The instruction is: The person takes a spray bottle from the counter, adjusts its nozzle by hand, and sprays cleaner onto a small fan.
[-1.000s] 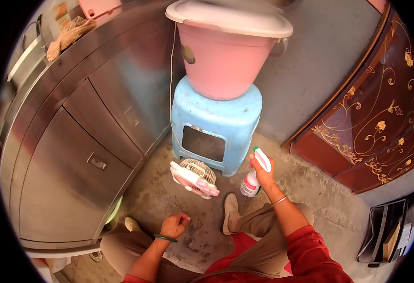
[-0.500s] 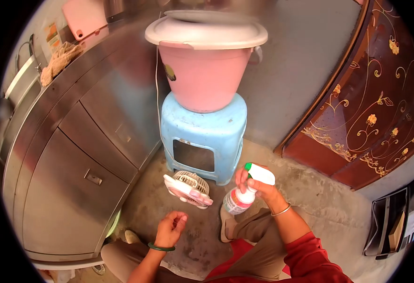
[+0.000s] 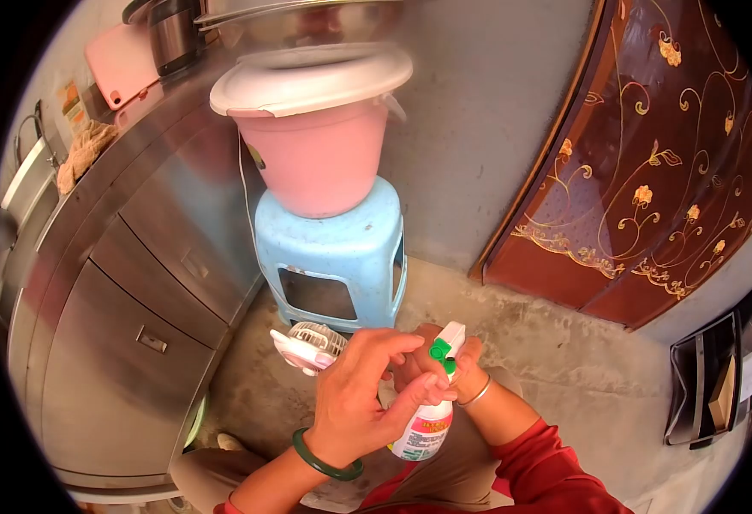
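A spray bottle (image 3: 425, 435) with a white and green trigger head and a pink-and-white label is held at its neck by my right hand (image 3: 470, 370). The bottle stands nearly upright, its green nozzle facing left toward me. My left hand (image 3: 361, 390), wearing a green bangle, is in front of the bottle with thumb and fingers apart, fingertips close by the spray head. It overlaps part of the bottle and of my right hand. A small white and pink fan (image 3: 310, 347) with a round grille shows just behind my left hand, partly covered by it.
A blue plastic stool (image 3: 329, 231) carries a pink bucket (image 3: 314, 158) with a white lid (image 3: 312, 79). Metal cabinets (image 3: 128, 343) line the left side. To the right are a brown flowered curtain or door (image 3: 641, 171) and a black rack (image 3: 710, 377) with papers.
My left hand has moved up and right to the spray head, its fingers spreading. The bottle has turned so its nozzle faces me more. The whole view has shifted slightly right.
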A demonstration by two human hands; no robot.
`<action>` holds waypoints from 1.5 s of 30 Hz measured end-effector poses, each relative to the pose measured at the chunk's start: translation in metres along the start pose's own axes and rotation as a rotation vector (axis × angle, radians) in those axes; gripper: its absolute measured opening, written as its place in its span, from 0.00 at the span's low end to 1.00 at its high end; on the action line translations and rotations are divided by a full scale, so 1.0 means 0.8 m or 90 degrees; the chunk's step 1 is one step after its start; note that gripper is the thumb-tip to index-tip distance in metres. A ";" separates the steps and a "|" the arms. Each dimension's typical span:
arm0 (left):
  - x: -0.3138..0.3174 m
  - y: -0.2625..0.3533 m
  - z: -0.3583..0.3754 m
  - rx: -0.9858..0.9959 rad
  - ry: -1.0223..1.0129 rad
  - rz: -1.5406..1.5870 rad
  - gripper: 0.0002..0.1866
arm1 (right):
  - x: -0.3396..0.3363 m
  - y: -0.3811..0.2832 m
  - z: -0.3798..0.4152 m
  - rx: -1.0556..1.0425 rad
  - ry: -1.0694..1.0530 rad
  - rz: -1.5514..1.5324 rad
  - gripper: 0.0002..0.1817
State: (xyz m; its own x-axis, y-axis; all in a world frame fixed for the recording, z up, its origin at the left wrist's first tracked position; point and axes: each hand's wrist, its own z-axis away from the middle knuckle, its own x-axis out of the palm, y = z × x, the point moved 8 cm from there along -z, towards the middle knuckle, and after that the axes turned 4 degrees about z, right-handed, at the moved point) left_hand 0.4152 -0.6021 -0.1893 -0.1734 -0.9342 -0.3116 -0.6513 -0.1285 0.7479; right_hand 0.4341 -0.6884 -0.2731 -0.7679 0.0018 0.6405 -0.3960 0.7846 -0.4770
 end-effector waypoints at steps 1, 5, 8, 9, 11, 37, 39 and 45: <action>0.003 0.006 -0.002 0.015 0.002 -0.021 0.17 | -0.003 -0.004 0.001 -0.022 0.021 0.052 0.20; 0.008 0.018 -0.004 0.055 -0.003 -0.093 0.18 | 0.007 -0.005 0.005 0.033 0.029 0.048 0.21; 0.010 0.024 0.000 0.080 -0.011 -0.208 0.15 | 0.005 -0.001 0.005 0.071 0.091 0.119 0.21; 0.012 0.024 0.001 0.083 -0.022 -0.260 0.13 | 0.002 0.001 0.007 0.068 0.087 0.117 0.21; 0.014 0.024 0.003 0.090 -0.039 -0.317 0.12 | -0.012 0.001 0.014 0.035 0.095 0.177 0.18; -0.002 -0.040 0.006 -0.094 -0.170 -0.243 0.10 | -0.008 0.010 -0.004 0.102 0.170 0.353 0.09; -0.005 -0.035 0.002 -0.095 -0.185 -0.245 0.10 | -0.007 0.008 -0.005 0.116 0.167 0.384 0.08; -0.006 -0.038 -0.003 -0.080 -0.210 -0.254 0.12 | -0.008 -0.004 -0.008 0.123 0.182 0.560 0.07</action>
State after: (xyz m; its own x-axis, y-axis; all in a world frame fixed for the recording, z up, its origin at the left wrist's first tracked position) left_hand 0.4372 -0.5948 -0.2091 -0.1658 -0.6528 -0.7392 -0.6246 -0.5105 0.5909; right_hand 0.4438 -0.6872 -0.2720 -0.6883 0.7164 0.1144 0.1700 0.3126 -0.9345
